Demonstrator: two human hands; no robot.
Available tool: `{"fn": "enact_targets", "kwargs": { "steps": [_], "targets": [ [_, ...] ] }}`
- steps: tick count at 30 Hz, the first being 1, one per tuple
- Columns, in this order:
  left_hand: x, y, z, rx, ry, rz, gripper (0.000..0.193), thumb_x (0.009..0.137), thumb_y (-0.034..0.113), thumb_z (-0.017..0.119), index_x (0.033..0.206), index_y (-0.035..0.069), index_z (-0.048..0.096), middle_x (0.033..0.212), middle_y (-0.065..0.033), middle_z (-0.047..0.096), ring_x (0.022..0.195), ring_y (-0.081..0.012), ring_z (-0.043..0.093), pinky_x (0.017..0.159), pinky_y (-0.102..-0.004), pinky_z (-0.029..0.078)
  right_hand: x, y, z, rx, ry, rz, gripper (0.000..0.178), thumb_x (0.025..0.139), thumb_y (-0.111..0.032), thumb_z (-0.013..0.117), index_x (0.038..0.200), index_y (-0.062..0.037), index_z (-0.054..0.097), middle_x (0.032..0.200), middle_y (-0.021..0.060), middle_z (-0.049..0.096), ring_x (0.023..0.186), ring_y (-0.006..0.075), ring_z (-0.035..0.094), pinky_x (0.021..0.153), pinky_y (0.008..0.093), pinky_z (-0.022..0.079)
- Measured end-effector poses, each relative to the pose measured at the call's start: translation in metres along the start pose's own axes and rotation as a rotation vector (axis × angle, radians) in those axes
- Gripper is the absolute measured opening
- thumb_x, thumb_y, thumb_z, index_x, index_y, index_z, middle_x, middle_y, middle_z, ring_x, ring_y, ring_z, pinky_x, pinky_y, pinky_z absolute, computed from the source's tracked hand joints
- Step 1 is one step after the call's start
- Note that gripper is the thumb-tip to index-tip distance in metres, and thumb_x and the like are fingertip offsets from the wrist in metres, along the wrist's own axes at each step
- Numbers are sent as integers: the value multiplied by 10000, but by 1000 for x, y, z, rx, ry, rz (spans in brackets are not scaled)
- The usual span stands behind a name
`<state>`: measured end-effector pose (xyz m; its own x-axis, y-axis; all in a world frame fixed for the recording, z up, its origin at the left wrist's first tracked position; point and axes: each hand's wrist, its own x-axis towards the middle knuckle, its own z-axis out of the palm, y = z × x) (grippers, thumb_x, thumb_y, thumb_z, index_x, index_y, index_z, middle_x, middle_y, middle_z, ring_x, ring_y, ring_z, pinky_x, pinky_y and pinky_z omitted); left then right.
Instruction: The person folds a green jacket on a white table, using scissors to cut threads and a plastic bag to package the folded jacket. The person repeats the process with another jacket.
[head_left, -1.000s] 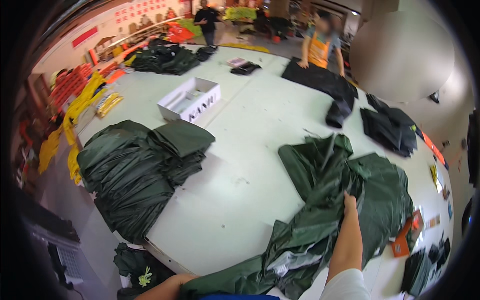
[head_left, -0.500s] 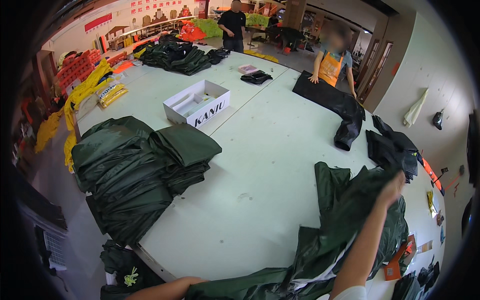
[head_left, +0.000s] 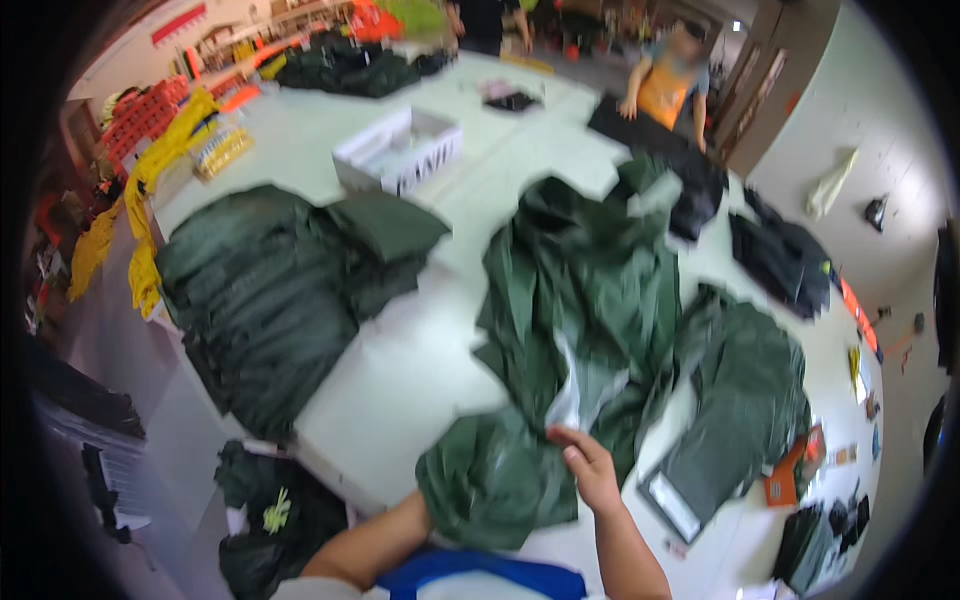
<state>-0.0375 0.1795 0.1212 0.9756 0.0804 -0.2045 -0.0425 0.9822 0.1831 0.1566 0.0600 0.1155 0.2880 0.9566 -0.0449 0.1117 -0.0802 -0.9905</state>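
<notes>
A large dark green garment is spread out and billowing over the pale table in front of me. My right hand grips its near edge by a light lining patch. My left forearm comes in from the lower edge; my left hand is buried in the bunched lower end of the same garment, fingers hidden by the cloth.
A tall stack of folded dark green garments lies to the left. Another green garment lies to the right, black garments beyond it. A white box stands further back. A person in an orange vest works at the far side.
The garment has swung up from the right side of the table and now spreads in front of me. My right hand came back from an outstretched reach to close by my body.
</notes>
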Motion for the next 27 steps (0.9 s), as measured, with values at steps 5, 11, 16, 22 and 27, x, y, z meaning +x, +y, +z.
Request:
{"fn": "enact_targets", "kwargs": {
  "steps": [5,11,16,22,27],
  "targets": [
    [-18,-27,-11,646,130,376,501,942,168,528,1404,74,359,1324,-81,497,1142,-180,532,1025,-313,415,-61,-20,43,78,69,-152,544,940,-248,520,1399,15,393,1422,158,423,1289,263,437,1059,379,352],
    [-15,-62,-3,691,87,631,468,941,173,549,1368,71,388,1294,-86,509,1128,-180,539,977,-323,458,-77,-40,67,38,205,-147,560,864,-16,571,1402,-58,422,1334,88,475,978,155,498,886,273,427],
    [-17,-59,-14,267,51,424,360,945,167,555,1280,55,483,1189,-64,573,1030,-147,581,905,-291,489,-76,-36,68,37,138,-38,454,901,33,448,1355,14,456,1264,79,537,1085,122,507,949,243,386],
    [-8,-60,-24,1029,14,712,307,935,154,563,1220,50,523,1159,-58,581,1033,-143,563,905,-295,476,-84,-43,66,71,19,-14,535,993,-396,418,1265,53,518,1178,146,595,1088,210,533,952,331,400],
    [-19,-50,-40,952,84,750,370,941,178,535,1287,60,472,1249,-64,540,1119,-192,533,958,-348,448,-117,-34,65,-252,458,-308,760,809,-584,608,1240,36,520,1094,141,556,986,244,536,847,375,425]
  ]
}}
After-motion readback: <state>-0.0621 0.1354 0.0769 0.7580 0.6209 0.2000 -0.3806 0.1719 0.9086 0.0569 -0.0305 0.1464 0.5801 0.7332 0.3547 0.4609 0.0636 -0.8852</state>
